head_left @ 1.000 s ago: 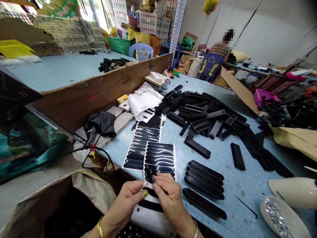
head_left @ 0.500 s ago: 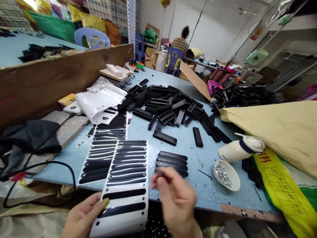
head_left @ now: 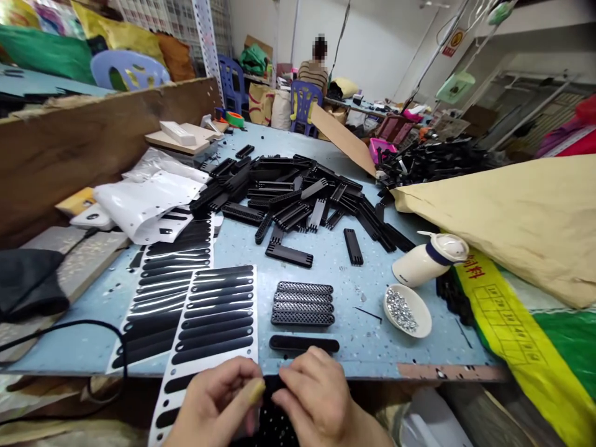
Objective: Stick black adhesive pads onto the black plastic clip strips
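Note:
My left hand (head_left: 223, 397) and my right hand (head_left: 319, 394) are close together at the table's front edge. Both have curled fingers pinched together; whatever they hold is too small or hidden to make out. Beside my left hand, a white backing sheet with black strip stickers (head_left: 216, 316) hangs partly over the edge. Just beyond my right hand lies a smooth black bar (head_left: 304, 344) with rounded ends. Behind it, several black bars with a perforated pattern (head_left: 302, 304) sit side by side.
A heap of black slotted bars (head_left: 288, 198) covers the table's middle. To the right are a white bowl of small metal parts (head_left: 428, 326), a cream bottle (head_left: 412, 266) and a thin black rod (head_left: 367, 313). A second sticker sheet (head_left: 153, 298) lies left. A person (head_left: 314, 71) sits far behind.
My left hand has let go of the sticker sheet and moved right. My right hand has come down to meet it. The smooth bar now shows before the perforated ones. The view has shifted right.

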{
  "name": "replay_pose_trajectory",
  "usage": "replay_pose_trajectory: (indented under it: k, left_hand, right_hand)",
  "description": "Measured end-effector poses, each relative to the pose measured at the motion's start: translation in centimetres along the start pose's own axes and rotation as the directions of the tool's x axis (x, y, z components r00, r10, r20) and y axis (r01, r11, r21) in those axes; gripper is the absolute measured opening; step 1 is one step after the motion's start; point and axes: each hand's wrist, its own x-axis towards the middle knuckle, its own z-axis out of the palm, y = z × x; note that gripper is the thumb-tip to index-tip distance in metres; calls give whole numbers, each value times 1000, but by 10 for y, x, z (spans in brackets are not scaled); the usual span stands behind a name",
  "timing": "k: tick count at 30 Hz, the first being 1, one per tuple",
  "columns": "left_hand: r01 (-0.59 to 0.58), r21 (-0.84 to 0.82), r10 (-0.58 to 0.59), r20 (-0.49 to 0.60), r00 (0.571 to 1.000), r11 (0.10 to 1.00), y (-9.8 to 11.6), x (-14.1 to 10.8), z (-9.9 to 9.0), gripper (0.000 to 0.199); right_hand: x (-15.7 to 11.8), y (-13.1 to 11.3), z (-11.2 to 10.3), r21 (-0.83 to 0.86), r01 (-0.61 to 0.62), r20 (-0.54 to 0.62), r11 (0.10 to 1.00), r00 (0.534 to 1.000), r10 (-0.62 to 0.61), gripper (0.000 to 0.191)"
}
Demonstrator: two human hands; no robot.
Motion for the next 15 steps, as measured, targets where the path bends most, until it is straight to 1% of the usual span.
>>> replay_pose_trajectory:
  k: [1, 2, 3, 5, 7, 9, 12, 13, 15]
  left_hand:
    - [31, -36, -29, 78, 997, 999, 4, 6, 9, 32]
    - [67, -62, -58, 134, 989, 996, 6, 11, 14, 33]
    - [104, -85, -89, 168, 982, 991, 7, 17, 16, 33]
    - [154, -127, -127, 198, 972, 980, 7, 27, 11, 33]
    - [165, -148, -132, 211, 969, 975, 5, 34, 5, 35]
    - [158, -137, -126, 215, 969, 978, 5, 39, 3, 36]
    - [136, -86, -118, 192, 974, 987, 6, 45, 3, 34]
    - [117, -61, -105, 170, 980, 991, 7, 47, 2, 33]
    - [36, 8, -36, 74, 997, 999, 7, 54, -3, 35]
  right_hand:
    - [0, 0, 0, -10, 16, -6, 1000, 1000, -16, 20]
    - [0, 1, -2, -12, 23, -15, 1000, 1000, -23, 20]
    - [-1, 4, -5, -10, 17, -27, 1000, 999, -17, 19]
    - [-4, 10, -14, -7, -4, -76, 1000, 997, 3, 21]
    - [-8, 16, -23, -15, -25, -138, 1000, 990, 23, 23]
    - [-10, 21, -28, -19, -39, -185, 999, 982, 35, 23]
    - [-8, 24, -32, 36, -66, -214, 997, 974, 72, 19]
    - [-7, 25, -33, 61, -85, -222, 994, 970, 97, 18]
    - [-6, 31, -40, 120, -161, -229, 980, 956, 185, 14]
